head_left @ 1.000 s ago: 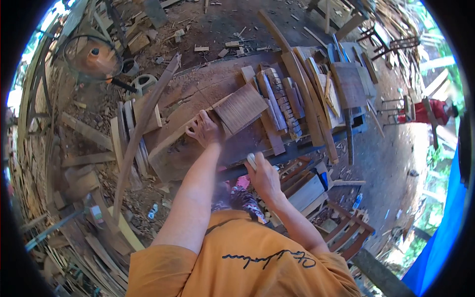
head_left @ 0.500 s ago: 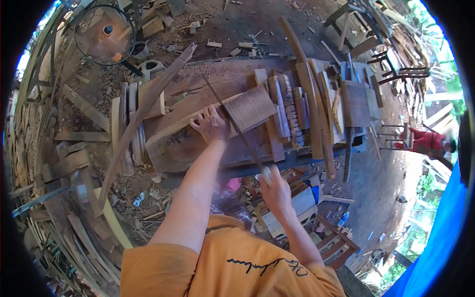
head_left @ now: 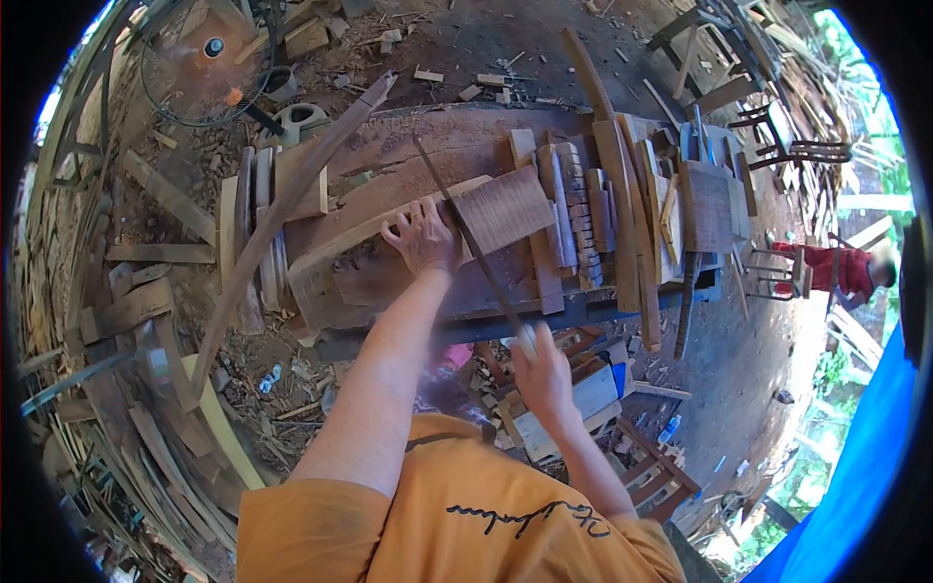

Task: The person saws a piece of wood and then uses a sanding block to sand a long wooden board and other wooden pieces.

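Right hand (head_left: 544, 374) is sitting farther back now, gripping the saw (head_left: 477, 245) across the board (head_left: 503, 209); left hand (head_left: 425, 240) is spreading its fingers.

Spans mid-view as a broad, dusty brown bench (head_left: 398, 146). Bears near its middle a wide brown board (head_left: 503, 206), set at a slant. Carries to the right of this a pale strip (head_left: 557, 214), a notched strip (head_left: 581, 219), long planks (head_left: 625, 233) laid crosswise and a flat panel (head_left: 707, 206). Supports at its left end, as far as discernible, several narrow boards (head_left: 263, 223), side by side.
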Demonstrator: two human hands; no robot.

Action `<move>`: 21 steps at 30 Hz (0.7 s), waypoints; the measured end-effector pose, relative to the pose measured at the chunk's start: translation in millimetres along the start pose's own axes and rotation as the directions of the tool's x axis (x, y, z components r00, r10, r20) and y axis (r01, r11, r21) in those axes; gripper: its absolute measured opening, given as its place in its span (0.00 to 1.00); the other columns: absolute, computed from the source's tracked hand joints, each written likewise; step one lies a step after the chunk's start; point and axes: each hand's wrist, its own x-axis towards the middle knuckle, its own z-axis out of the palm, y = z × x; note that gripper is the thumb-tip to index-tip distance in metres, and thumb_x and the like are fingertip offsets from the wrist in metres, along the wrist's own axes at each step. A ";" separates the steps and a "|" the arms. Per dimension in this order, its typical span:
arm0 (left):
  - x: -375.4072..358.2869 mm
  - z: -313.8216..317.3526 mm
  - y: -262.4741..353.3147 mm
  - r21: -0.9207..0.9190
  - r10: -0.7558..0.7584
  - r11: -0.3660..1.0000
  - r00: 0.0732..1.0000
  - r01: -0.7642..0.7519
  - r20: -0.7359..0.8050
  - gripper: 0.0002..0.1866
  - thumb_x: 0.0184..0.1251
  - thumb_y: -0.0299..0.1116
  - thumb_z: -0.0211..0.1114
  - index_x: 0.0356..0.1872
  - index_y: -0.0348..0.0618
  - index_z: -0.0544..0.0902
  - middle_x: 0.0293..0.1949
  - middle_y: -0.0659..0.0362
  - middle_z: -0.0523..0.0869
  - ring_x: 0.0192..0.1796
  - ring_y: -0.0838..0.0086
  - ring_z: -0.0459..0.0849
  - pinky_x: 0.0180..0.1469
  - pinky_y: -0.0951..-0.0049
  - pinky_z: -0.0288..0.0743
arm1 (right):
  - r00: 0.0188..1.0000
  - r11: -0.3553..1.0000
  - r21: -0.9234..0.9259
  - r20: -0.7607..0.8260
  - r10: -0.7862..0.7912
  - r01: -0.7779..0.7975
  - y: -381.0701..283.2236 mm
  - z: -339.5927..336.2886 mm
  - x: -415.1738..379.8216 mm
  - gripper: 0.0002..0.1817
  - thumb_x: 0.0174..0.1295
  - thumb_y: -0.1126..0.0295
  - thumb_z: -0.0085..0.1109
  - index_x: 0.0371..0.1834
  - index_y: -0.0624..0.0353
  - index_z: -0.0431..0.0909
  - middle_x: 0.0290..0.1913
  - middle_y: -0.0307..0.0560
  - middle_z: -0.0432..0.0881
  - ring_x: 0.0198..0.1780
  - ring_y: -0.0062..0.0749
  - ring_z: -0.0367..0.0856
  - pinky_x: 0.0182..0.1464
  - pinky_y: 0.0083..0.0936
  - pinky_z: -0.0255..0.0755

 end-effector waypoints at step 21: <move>-5.6 -8.1 1.3 -0.015 0.000 1.000 0.997 0.002 0.074 0.11 0.73 0.39 0.50 0.45 0.51 0.81 0.49 0.59 0.83 0.55 0.62 0.76 0.69 0.44 0.53 | 0.995 0.996 0.017 -0.064 -0.082 0.083 -4.2 57.5 76.7 0.14 0.69 0.64 0.58 0.41 0.60 0.65 0.27 0.66 0.79 0.33 0.68 0.80 0.33 0.55 0.72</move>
